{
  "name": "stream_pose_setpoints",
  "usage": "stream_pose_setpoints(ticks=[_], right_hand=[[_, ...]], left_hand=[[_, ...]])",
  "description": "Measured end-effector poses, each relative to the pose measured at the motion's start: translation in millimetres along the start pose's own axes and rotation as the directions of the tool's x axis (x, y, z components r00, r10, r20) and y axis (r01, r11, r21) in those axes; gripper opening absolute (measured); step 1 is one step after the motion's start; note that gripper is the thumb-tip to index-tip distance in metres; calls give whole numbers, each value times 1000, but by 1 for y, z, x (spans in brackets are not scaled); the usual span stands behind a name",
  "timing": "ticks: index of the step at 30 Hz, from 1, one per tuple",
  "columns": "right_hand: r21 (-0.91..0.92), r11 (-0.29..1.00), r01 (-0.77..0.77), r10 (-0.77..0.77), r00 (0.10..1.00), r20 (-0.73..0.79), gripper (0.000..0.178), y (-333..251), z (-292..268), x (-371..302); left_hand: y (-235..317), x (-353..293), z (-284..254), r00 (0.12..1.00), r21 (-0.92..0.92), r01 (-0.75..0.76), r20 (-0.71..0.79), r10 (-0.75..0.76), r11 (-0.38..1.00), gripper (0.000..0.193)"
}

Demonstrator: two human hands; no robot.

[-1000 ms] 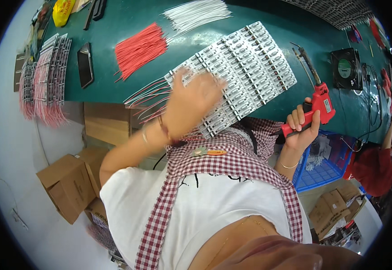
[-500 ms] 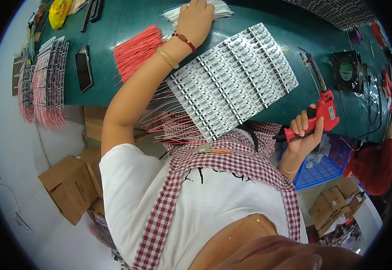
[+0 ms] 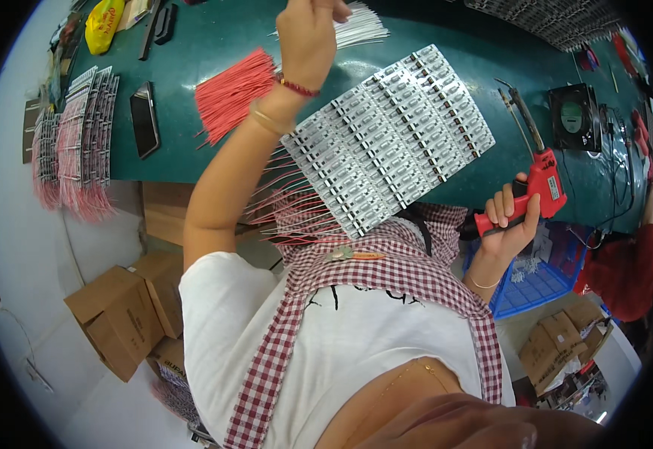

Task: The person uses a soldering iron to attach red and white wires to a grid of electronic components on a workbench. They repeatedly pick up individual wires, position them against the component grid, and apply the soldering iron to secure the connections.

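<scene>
My right hand (image 3: pixel 512 217) grips a red soldering gun (image 3: pixel 545 187); its metal tip and thin feed tube point up and away over the bench. My left hand (image 3: pixel 308 41) is at the far edge of the view, just left of a bundle of white wires (image 3: pixel 362 26). Its fingers are bent and partly cut off, so anything pinched in them is hidden. Between my arms lies a tilted panel of small circuit boards (image 3: pixel 394 135), its near corner over my apron. Red and white wires (image 3: pixel 296 206) stick out from its left side. A red wire bundle (image 3: pixel 237 93) lies beside my left forearm.
Wired board panels (image 3: pixel 83 142) hang over the bench's left end, near a phone (image 3: pixel 144 120). A small black fan (image 3: pixel 573 117) and cables are on the right. Below stand a blue basket (image 3: pixel 529 288) and cardboard boxes (image 3: pixel 117 318). Another person's red sleeve (image 3: pixel 626 277) is at far right.
My left hand has moved left and farther away, off the white wires, and its forearm stands more upright. The right hand keeps the soldering gun in about the same place.
</scene>
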State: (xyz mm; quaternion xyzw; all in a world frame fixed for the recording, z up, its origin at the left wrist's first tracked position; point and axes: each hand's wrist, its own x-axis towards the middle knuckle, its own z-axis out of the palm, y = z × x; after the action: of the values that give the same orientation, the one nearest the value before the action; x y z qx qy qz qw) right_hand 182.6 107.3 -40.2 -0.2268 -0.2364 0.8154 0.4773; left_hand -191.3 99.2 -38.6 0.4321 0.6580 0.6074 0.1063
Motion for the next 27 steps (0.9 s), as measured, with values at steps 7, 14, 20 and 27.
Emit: stream_pose_setpoints(ticks=[7,14,20,27], right_hand=[[9,999,-33,33,999,9,42,5,-3,0],[25,999,-45,44,998,54,41,10,8,-3],[-22,999,-41,42,998,37,43,13,15,-6],[-78,996,-48,53,997,52,45,18,21,-8]], left_hand=[[-26,-44,10,993,-328,-98,-98,69,939,24],[-13,-49,3,1000,-281,-22,-9,20,959,26],[3,-55,2,996,-529,50,-34,-81,847,22],[1,-62,-5,997,-475,48,-30,-71,879,23]])
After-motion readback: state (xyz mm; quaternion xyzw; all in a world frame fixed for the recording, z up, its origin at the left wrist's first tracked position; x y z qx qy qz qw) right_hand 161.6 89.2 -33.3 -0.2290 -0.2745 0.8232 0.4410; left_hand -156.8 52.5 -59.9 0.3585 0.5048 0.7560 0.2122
